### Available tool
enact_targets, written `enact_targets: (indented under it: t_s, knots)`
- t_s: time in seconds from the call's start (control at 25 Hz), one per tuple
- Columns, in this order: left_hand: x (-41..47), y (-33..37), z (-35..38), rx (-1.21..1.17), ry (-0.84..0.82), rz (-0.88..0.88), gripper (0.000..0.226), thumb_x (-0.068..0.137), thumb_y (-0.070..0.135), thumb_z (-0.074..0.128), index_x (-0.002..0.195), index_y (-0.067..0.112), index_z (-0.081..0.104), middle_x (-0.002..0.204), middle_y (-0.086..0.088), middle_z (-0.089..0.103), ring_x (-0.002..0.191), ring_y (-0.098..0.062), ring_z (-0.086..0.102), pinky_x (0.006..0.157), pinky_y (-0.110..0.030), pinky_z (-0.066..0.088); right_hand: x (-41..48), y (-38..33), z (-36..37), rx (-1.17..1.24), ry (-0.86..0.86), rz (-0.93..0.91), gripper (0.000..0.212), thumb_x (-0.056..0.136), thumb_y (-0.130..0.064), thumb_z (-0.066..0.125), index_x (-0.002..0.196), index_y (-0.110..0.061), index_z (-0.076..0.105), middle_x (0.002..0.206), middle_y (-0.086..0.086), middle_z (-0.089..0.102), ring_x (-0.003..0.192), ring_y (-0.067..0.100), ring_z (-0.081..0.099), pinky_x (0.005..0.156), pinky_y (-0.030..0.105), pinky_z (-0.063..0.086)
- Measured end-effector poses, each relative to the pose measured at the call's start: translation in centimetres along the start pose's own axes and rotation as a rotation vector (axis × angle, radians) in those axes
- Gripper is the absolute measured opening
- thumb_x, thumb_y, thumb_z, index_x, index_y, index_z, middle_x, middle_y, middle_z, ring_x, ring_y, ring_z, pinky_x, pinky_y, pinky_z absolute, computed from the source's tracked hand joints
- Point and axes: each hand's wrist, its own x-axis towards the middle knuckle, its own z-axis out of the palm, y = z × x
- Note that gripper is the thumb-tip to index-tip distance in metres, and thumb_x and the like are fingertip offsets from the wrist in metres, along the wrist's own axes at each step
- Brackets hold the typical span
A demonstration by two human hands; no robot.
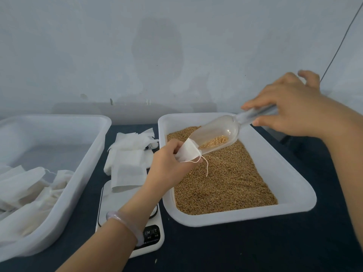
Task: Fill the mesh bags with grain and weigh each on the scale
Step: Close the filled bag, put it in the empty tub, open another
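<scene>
In the lower left of the frame, a heap of white bags (29, 185) is seen inside a white tray (92, 146) on the dark desk (235, 250). Just right of it, a loose stack of flat mesh bags (129, 160) is laid partly over the platform of a white scale (151, 240). At the centre, 1 mesh bag (187, 152) is gripped by the curled fingers of the left hand (167, 161), and its mouth is held open above the grain (225, 183), with a drawstring hanging down. A pale bracelet (121, 220) is worn on that wrist. A clear scoop (216, 134) holding a little grain is tilted down to the left, its lip set at the bag's mouth. The grain is spread inside a 2nd white tray (290, 183) at centre right. In the upper right, the scoop's handle is pinched between thumb and fingers of the right hand (290, 110); the remaining fingers are raised.
</scene>
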Motion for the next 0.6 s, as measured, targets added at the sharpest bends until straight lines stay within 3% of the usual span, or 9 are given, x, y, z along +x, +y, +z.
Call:
enact_targets:
  t_s: [0.4, 0.48, 0.6]
  knots:
    - [0.0, 0.0, 0.6, -0.09, -0.028, -0.068, 0.034, 0.067, 0.044, 0.079, 0.088, 0.035, 0.054, 0.088, 0.009, 0.064, 0.069, -0.006, 0.063, 0.055, -0.019, 0.048, 1.6, -0.9, -1.6, -0.038, 0.067, -0.089, 0.035, 0.079, -0.03, 0.071, 0.108, -0.048, 0.062, 0.1, -0.013, 0.059, 0.119, 0.013, 0.029, 0.109, 0.04, -0.004]
    - [-0.2, 0.3, 0.4, -0.156, -0.021, -0.082, 0.029, 0.071, 0.037, 0.08, 0.086, 0.032, 0.055, 0.085, 0.006, 0.065, 0.064, -0.009, 0.063, 0.054, -0.023, 0.05, 1.4, -0.2, -1.4, 0.011, 0.033, -0.049, 0.032, 0.078, -0.036, 0.07, 0.102, -0.054, 0.058, 0.097, -0.017, 0.058, 0.119, 0.015, 0.032, 0.109, 0.04, 0.001]
    - [-0.5, 0.4, -0.9, -0.293, 0.062, -0.141, 0.018, 0.079, 0.021, 0.075, 0.087, 0.026, 0.059, 0.078, 0.006, 0.065, 0.053, -0.006, 0.062, 0.048, -0.023, 0.053, 0.6, 1.8, 0.5, 0.169, -0.043, 0.143, 0.031, 0.077, -0.042, 0.069, 0.102, -0.055, 0.055, 0.101, -0.017, 0.062, 0.115, 0.017, 0.047, 0.106, 0.042, 0.022]
